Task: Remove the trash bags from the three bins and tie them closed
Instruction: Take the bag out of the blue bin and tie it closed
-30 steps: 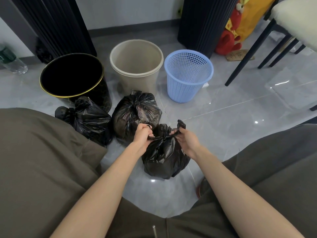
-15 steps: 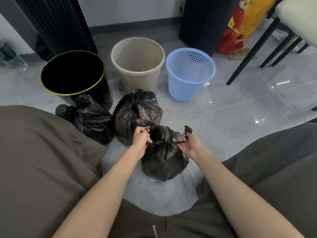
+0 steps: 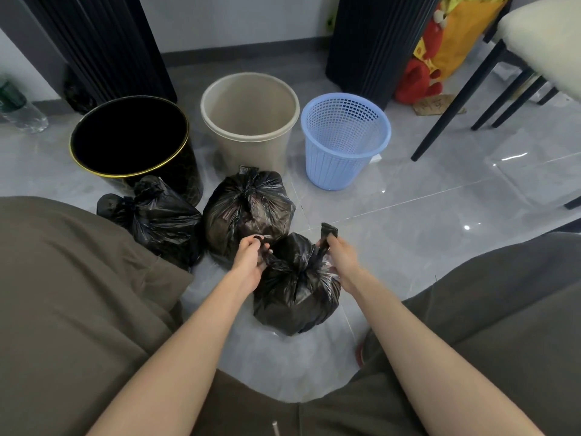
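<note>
Both ears of the last trash bag [image 3: 295,297] are pinched in curled fingers [image 3: 248,247], left hand [image 3: 248,262] and right hand [image 3: 341,262] held apart, likely to cinch its knot.

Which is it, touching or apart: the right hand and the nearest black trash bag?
Touching. The head view shows the right hand gripping a twisted ear of the nearest black trash bag, its tip poking out above the fist.

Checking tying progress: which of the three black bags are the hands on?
The bag nearest the person: left hand and right hand each grip an end of its neck. The left bag and middle bag lie untouched behind it.
</note>
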Action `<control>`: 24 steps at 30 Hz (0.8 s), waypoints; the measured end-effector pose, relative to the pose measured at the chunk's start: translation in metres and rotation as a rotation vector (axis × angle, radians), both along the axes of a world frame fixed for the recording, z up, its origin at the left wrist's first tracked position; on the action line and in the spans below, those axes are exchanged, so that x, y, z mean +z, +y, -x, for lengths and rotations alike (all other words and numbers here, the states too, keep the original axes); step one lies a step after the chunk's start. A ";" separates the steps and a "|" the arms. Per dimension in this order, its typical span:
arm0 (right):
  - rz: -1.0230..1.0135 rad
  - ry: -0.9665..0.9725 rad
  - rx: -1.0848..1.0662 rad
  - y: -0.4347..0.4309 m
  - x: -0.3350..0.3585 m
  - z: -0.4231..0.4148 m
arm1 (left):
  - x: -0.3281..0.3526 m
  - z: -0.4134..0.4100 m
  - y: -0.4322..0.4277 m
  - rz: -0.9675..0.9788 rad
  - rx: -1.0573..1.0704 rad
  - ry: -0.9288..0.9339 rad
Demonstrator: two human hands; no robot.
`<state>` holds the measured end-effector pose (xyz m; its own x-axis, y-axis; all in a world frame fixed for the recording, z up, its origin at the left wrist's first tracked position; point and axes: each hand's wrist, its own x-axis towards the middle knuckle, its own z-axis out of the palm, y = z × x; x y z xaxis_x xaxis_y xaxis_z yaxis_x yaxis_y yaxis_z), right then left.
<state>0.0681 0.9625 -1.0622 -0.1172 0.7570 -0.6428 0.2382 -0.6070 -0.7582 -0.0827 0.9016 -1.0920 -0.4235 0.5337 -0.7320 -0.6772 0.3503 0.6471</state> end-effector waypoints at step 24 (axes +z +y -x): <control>0.179 0.463 -0.258 -0.007 -0.002 -0.006 | 0.001 -0.029 -0.019 0.006 -0.296 0.348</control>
<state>0.0740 0.9558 -1.0643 -0.2432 0.6822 -0.6895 -0.2686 -0.7304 -0.6280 -0.0534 0.8825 -1.0913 -0.4748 0.6653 -0.5761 -0.2896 0.5001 0.8161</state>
